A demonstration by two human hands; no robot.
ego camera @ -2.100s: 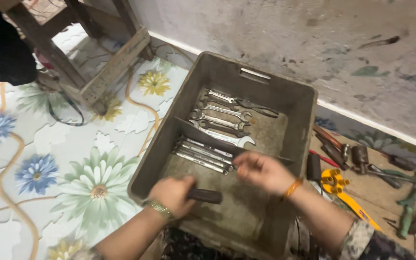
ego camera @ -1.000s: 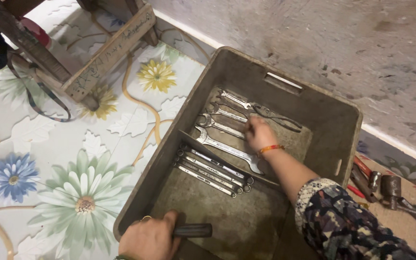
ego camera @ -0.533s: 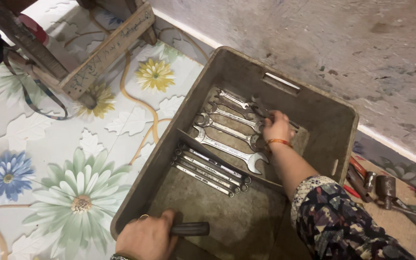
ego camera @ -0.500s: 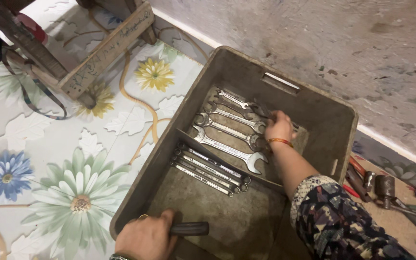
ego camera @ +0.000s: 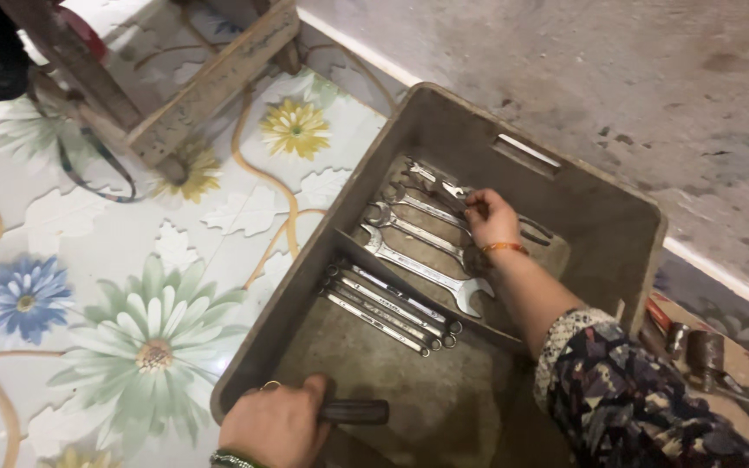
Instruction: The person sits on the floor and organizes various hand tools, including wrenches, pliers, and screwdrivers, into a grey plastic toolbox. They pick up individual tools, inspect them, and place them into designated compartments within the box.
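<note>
1. Reaching into the grey plastic crate [ego camera: 600,251], the person's right hand [ego camera: 491,218] sits in the far compartment, fingers curled narrow around the dark pliers [ego camera: 530,230] that lie against the crate's far wall. How firm the grip is, I cannot tell; the fingertips hide the contact.
2. Left hand [ego camera: 277,425] is at the crate's near rim, closed around a dark cylindrical handle [ego camera: 359,412] that pokes out over the crate's near floor. A ring and a wrist bracelet show on this hand.
3. Crate is split by a slanted divider [ego camera: 392,269]. Far side of the divider: a row of open-ended spanners [ego camera: 418,260], side by side, the largest nearest the divider. The right wrist, with an orange bangle, lies across their right-hand ends.
4. Near side of the divider: a tight bundle of slimmer spanners [ego camera: 387,308], parallel, touching one another, just beside the divider. The rest of the crate floor on this side is dirty grey.
5. Left of the crate: flower-patterned floor covering [ego camera: 132,286]. Beyond the crate's far-left corner, a wooden stool frame [ego camera: 192,95] stands on that covering.
6. Right of the crate, on the ground near its right wall: a few rusty tools [ego camera: 704,355], partly hidden by the person's patterned sleeve [ego camera: 635,399].
7. Behind the crate: a stained concrete wall [ego camera: 608,69].
</note>
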